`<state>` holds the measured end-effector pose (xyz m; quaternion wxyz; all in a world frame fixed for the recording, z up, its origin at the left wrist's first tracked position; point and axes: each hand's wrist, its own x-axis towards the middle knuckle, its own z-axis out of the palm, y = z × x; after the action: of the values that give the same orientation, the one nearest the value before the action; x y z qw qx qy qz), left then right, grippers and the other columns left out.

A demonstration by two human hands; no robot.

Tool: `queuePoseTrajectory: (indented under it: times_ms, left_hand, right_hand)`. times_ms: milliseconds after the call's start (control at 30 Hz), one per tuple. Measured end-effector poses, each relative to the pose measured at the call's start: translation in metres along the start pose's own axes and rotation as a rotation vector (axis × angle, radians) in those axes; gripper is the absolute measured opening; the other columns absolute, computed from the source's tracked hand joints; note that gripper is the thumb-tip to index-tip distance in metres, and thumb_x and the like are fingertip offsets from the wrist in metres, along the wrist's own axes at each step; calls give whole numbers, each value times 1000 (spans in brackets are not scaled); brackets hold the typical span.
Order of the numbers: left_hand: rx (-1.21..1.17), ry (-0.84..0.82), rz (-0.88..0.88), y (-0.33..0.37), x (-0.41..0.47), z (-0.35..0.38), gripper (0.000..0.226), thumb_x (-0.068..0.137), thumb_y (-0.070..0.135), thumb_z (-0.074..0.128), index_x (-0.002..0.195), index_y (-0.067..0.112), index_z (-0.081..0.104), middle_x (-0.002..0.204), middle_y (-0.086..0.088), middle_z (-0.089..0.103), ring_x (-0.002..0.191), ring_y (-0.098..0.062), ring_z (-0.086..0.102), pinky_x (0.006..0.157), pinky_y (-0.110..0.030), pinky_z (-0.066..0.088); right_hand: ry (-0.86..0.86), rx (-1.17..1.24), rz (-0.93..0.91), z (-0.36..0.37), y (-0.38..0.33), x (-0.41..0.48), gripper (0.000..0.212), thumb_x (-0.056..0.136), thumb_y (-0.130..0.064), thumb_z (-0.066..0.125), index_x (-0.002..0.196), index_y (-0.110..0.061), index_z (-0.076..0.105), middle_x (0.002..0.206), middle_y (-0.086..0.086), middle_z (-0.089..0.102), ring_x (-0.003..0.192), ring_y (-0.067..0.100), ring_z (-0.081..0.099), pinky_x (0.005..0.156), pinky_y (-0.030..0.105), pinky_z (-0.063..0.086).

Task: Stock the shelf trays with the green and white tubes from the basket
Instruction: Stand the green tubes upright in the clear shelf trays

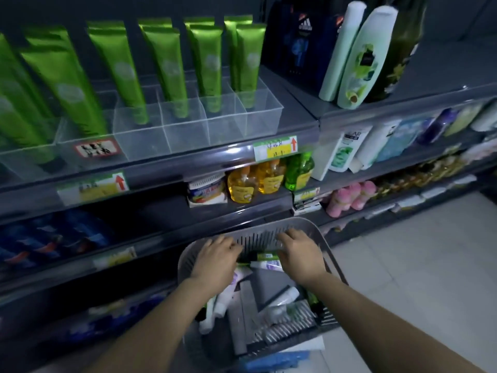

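A grey slotted basket (309,224) stands low in front of the shelves, holding green, white and grey tubes. Both hands are down inside it at its far end. My left hand (216,261) lies over tubes on the left, fingers curled downward; what it holds is hidden. My right hand (300,254) reaches onto a green and white tube (265,256) lying crosswise, its fingertips hidden behind the tube. Up on the shelf, clear divided trays (188,125) hold upright green tubes (164,63); the front compartments are bare.
Shampoo bottles (360,57) stand right of the trays. Yellow and green refill pouches (255,181) and pink bottles (349,197) fill lower shelves. Price labels with red arrows (275,148) line the shelf edge. Pale tiled floor (416,265) lies to the right.
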<state>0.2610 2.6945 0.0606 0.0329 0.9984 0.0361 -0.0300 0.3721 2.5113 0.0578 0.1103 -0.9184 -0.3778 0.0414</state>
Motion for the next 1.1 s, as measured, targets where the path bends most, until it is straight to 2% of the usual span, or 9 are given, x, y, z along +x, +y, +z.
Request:
queuePoseTrajectory:
  times_ms: [67,167,267,367,633,733,800,933,1100]
  left_hand:
    - [-39,-110,-37,2,-1,23,37,58,21,80,93,20,69,92,-2,64,90,-25,63,74,-35,50]
    - [-19,-176,-87,3,0,56,40,84,22,58,125,22,55,123,-2,52,120,-24,45,97,-36,34]
    - [21,-256,-138,2,8,82,48,89,29,50,137,23,44,138,-2,41,129,-23,35,104,-37,27]
    - [39,-333,-217,-3,14,110,49,89,35,54,136,23,44,139,-3,41,129,-23,36,107,-37,26]
    - [112,-414,-326,-11,32,156,48,89,25,53,134,11,42,129,-8,48,120,-26,41,92,-35,35]
    - [156,-414,-307,-11,36,159,39,66,21,76,101,6,65,100,-12,60,97,-29,54,79,-36,42]
    - [114,-362,-332,-13,34,168,37,47,14,83,80,2,70,81,-15,63,77,-31,60,67,-36,48]
    - [-30,-398,-396,-8,32,166,41,81,18,64,119,5,61,110,-16,64,98,-32,61,79,-32,46]
    - [-236,-398,-504,-3,30,156,36,92,28,54,120,9,42,110,-13,60,91,-27,59,62,-27,38]
  right_hand:
    - [-79,13,56,16,8,-4,31,76,-18,72,105,-9,67,97,13,64,92,36,60,70,37,51]
    - [-163,-4,87,40,20,-5,36,90,-24,57,125,-13,57,119,10,58,113,31,50,87,36,46]
    - [-230,10,116,62,33,-1,41,91,-25,55,131,-13,53,126,9,56,116,30,48,91,36,45]
    - [-331,11,146,85,46,6,42,91,-26,55,131,-15,51,130,9,54,120,30,46,95,35,43]
    - [-521,-2,175,133,74,37,58,84,-17,58,139,-12,37,143,11,42,129,31,39,102,37,40]
    - [-542,-13,169,154,80,43,66,81,-13,62,140,-15,34,142,8,41,127,30,39,100,36,42]
    - [-531,-46,167,163,81,44,68,81,-14,61,142,-15,32,142,9,40,126,30,37,100,36,41]
    - [-526,-181,121,169,80,48,55,89,-19,55,141,-11,37,139,14,38,126,31,38,97,37,40]
    - [-536,-188,94,173,79,39,39,89,-22,53,128,-16,54,135,12,46,121,29,46,92,34,42]
